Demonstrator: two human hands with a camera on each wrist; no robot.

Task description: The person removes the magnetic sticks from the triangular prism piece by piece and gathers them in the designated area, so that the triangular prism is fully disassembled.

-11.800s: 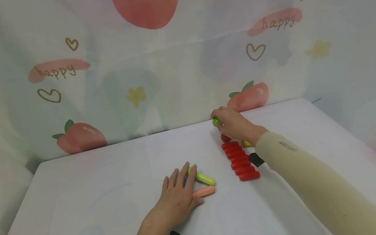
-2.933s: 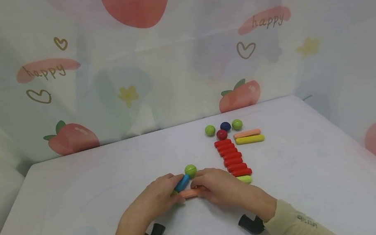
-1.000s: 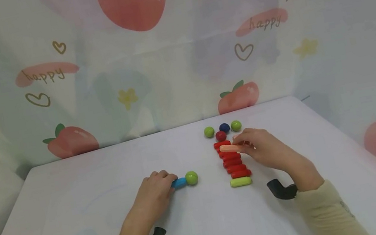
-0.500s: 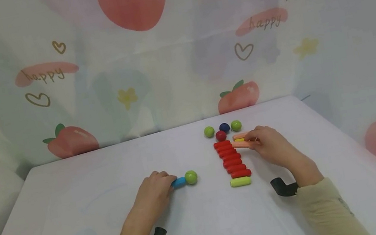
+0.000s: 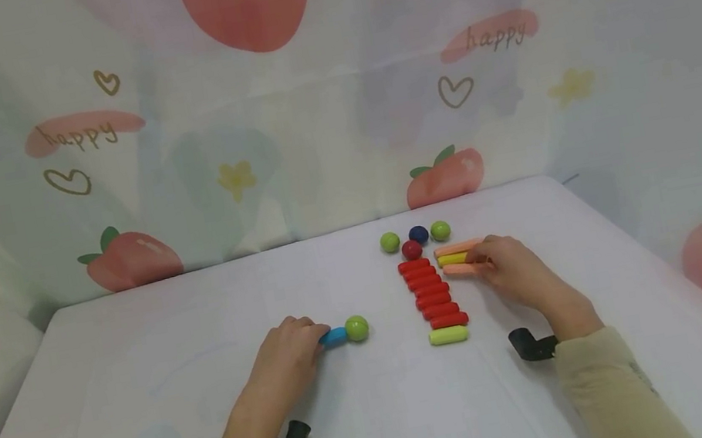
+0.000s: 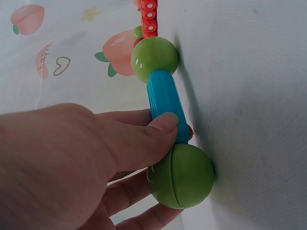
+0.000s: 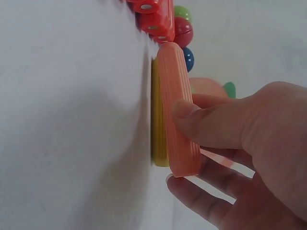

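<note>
My left hand [image 5: 284, 360] pinches a short blue rod [image 6: 165, 96] between thumb and fingers. A green ball [image 6: 155, 58] sits at the rod's far end and a second green ball [image 6: 184, 177] at its near end, close to my other fingers. On the right, my right hand [image 5: 517, 272] pinches a ridged peach-coloured rod [image 7: 177, 110] with thumb and fingers. That rod is beside a yellow rod [image 5: 451, 259] lying on the table; whether they touch is unclear. Behind the yellow one lies another peach-coloured rod [image 5: 457, 248], partly behind my fingers.
Several red rods [image 5: 432, 289] form a slanting column, with a yellow-green rod [image 5: 448, 336] at its near end. At the far end are a red ball [image 5: 411, 250], a dark blue ball [image 5: 419, 235] and two green balls [image 5: 389, 242]. A patterned cloth hangs behind the white table [image 5: 155, 347].
My right hand carried the peach-coloured rod from the middle, over the red column, then rightward and down beside the yellow rod. My left hand stays on the blue rod. Earlier, balls were added at the back.
</note>
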